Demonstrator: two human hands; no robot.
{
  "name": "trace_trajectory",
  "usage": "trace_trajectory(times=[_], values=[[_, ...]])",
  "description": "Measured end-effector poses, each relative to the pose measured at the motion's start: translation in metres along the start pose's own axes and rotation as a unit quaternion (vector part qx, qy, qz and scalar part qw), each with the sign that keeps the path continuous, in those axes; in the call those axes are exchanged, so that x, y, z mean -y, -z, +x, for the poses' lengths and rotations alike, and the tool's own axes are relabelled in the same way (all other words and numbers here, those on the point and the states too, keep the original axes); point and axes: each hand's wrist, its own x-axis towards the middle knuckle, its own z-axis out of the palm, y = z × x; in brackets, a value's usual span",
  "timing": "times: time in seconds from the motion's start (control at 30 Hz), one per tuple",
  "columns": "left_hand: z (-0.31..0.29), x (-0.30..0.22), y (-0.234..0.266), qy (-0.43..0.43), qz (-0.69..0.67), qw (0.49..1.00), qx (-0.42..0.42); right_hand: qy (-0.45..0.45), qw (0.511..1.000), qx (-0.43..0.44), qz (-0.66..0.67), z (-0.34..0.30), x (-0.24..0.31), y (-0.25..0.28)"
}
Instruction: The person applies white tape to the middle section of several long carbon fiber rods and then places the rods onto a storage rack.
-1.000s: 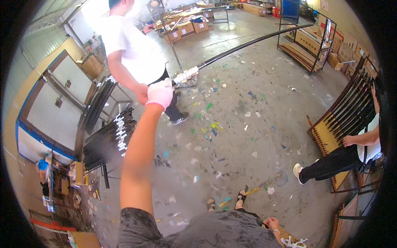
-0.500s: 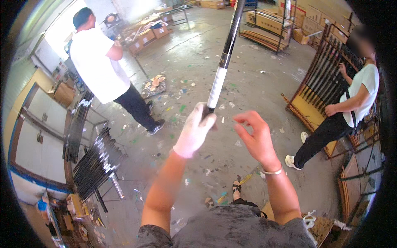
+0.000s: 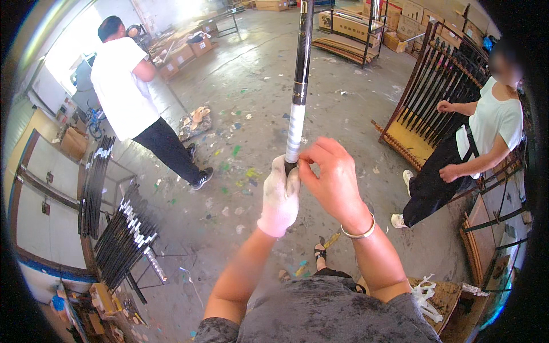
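A glossy black fishing rod (image 3: 302,54) stands nearly upright in front of me, its top running out of the frame. White plastic wrap (image 3: 295,130) covers a band near its lower end. My left hand (image 3: 281,197), in a white glove, is closed around the rod just below that wrap. Bare and with a bangle at the wrist, my right hand (image 3: 331,177) is at the lower edge of the wrap, thumb and forefinger pinched together beside the left thumb. Whatever lies between those fingertips is too small to make out.
A person (image 3: 128,86) in a white shirt stands at left, another (image 3: 486,131) at right by a rack (image 3: 426,97) of rods. Stacked black rods (image 3: 123,240) lie on stands at left. Cardboard boxes (image 3: 197,48) are at the back; scraps litter the concrete floor (image 3: 251,103).
My right hand has moved left to the lower edge of the wrap and its fingers have pinched together. The rod has swung more upright. The person at right has lowered their head slightly.
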Motion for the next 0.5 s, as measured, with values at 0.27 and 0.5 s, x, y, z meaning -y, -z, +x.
trace_trajectory(times=[0.27,0.5], values=[[0.002,-0.038,0.023,0.146,-0.237,0.934,0.225,-0.062,0.973,0.031,0.218,-0.021,-0.01,0.03],[-0.008,-0.035,0.004,0.127,-0.156,0.974,0.109,-0.099,0.973,0.061,0.198,-0.017,0.004,0.042]])
